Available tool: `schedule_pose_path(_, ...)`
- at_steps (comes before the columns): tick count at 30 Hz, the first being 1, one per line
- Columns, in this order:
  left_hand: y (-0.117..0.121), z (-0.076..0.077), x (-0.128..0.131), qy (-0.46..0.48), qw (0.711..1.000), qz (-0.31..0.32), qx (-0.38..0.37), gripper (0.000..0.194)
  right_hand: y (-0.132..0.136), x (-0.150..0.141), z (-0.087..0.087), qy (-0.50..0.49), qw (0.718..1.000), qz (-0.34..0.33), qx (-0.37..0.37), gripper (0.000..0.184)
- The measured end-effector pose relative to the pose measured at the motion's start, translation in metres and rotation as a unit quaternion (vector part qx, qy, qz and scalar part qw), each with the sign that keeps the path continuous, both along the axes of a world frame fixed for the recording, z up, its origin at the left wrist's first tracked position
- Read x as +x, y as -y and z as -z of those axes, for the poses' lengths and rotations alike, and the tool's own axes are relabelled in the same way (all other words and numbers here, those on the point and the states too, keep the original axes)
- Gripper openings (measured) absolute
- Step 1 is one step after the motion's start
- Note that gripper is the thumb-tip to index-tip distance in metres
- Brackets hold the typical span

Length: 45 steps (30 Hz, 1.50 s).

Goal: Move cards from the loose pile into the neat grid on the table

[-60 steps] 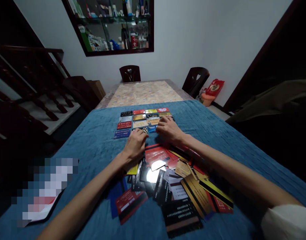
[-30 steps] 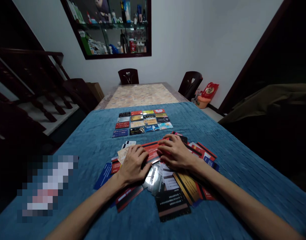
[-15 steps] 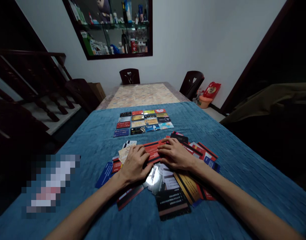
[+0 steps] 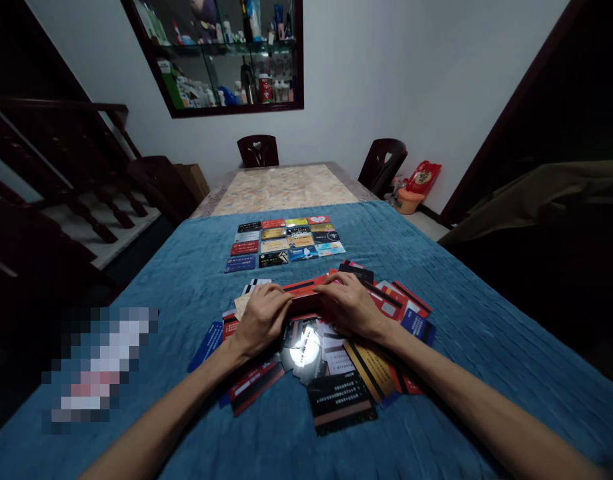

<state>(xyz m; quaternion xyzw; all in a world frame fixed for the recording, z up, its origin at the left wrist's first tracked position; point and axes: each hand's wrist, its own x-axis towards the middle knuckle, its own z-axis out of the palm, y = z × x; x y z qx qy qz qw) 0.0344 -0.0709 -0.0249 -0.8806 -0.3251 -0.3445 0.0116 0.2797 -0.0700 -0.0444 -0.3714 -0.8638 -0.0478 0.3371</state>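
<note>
You are in a home, in what looks like its dining area. Beyond your left grip [image 4: 260,313] and right grip [image 4: 353,308], the long worktop [image 4: 281,190] runs out from under a blue cloth [image 4: 196,280] toward wooden chairs [image 4: 257,160] with heart-shaped cutouts. Well left of your left grip stands a staircase railing [image 4: 51,104] with turned balusters [image 4: 73,202]. Far ahead of both, a glass-shelved wall cabinet [image 4: 236,111] holds household bottles [image 4: 281,91].

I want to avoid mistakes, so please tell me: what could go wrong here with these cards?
The loose pile overlaps, so moving the red card between left hand and right hand might drag neighbours along. Glare on the shiny cards could make their print hard to read. A careless forward push might disturb the neat rows beyond.
</note>
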Motion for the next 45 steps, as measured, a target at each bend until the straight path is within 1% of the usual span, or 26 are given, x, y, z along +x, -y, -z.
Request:
schedule_pose_path(2, -0.002, 0.002, -0.001, 0.022, 1.0, 0.007, -0.01, 0.024, 0.001, -0.002, 0.0, -0.026, 1.0, 0.015, -0.009, 0.03)
schedule_pose_path(5, -0.004, 0.006, -0.003, 0.031, 0.999, 0.01, -0.028, 0.03, 0.003, -0.003, 0.0, -0.048, 0.999, 0.015, -0.013, 0.03)
schedule_pose_path(10, -0.004, 0.01, -0.004, 0.009, 0.999, 0.011, -0.031, 0.043, 0.003, -0.002, 0.0, -0.032, 0.999, 0.0, -0.003, 0.03)
schedule_pose_path(12, -0.003, 0.01, -0.003, 0.001, 0.999, 0.01, -0.03, 0.046, 0.003, -0.001, 0.0, -0.023, 1.0, -0.003, 0.004, 0.032)
schedule_pose_path(17, -0.001, 0.011, -0.003, -0.006, 1.0, 0.007, -0.023, 0.044, 0.004, -0.003, 0.001, -0.007, 1.0, 0.011, 0.025, 0.032)
schedule_pose_path(20, 0.0, 0.012, -0.003, -0.006, 0.999, 0.0, -0.031, 0.043, 0.006, -0.005, -0.001, 0.003, 0.999, 0.013, 0.035, 0.033)
schedule_pose_path(26, 0.0, 0.009, -0.002, 0.041, 0.997, -0.006, -0.059, 0.046, 0.007, -0.008, -0.001, 0.029, 0.998, 0.032, 0.054, 0.036)
schedule_pose_path(36, 0.001, 0.006, -0.001, 0.078, 0.996, -0.01, -0.032, 0.043, 0.009, -0.01, -0.006, 0.049, 0.992, 0.043, 0.108, 0.045)
schedule_pose_path(42, 0.002, 0.005, -0.001, 0.079, 0.997, 0.001, -0.017, 0.046, 0.01, -0.013, -0.006, 0.046, 0.987, 0.061, 0.138, 0.036)
schedule_pose_path(45, 0.001, 0.005, -0.001, 0.082, 0.997, 0.003, -0.017, 0.047, 0.01, -0.013, -0.006, 0.05, 0.986, 0.068, 0.143, 0.036)
